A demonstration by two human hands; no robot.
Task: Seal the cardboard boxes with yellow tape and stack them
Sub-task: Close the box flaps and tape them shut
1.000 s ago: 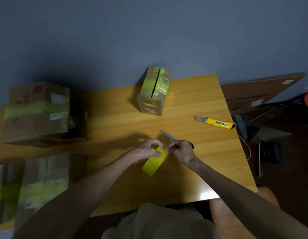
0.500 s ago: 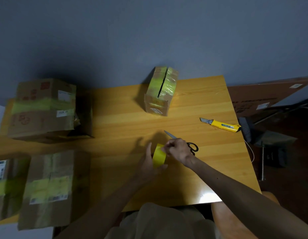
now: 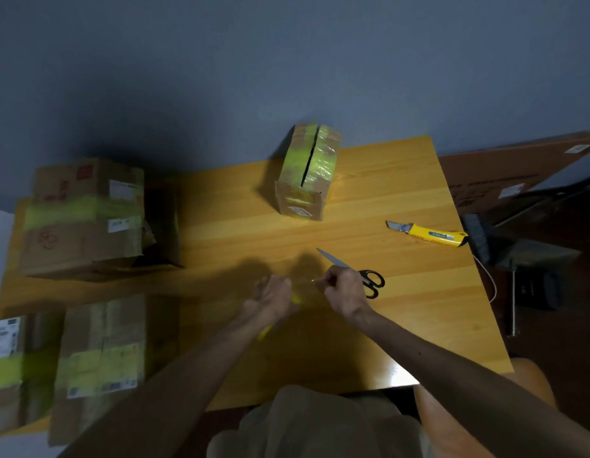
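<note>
Over the middle of the wooden table (image 3: pixel 402 325) my left hand (image 3: pixel 270 300) grips a piece of yellow tape (image 3: pixel 264 332), mostly hidden under the hand, with yellow showing at its edges. My right hand (image 3: pixel 345 290) is curled with pinched fingertips close to the left hand; what it pinches is too blurred to tell. A small cardboard box (image 3: pixel 307 173) wrapped in yellow tape, with a dark slit along its top, stands at the table's far edge. Taped boxes (image 3: pixel 85 219) are stacked at the left, and lower taped boxes (image 3: pixel 102 358) lie at the near left.
Black-handled scissors (image 3: pixel 363 276) lie right behind my right hand. A yellow utility knife (image 3: pixel 429 233) lies near the table's right edge. A flat cardboard sheet (image 3: pixel 518 170) and a brush (image 3: pixel 478 239) are on the floor to the right.
The tape strip that was spread between both hands is now folded under my left hand. My hands have drawn slightly apart, and the scissors' handles have come into sight.
</note>
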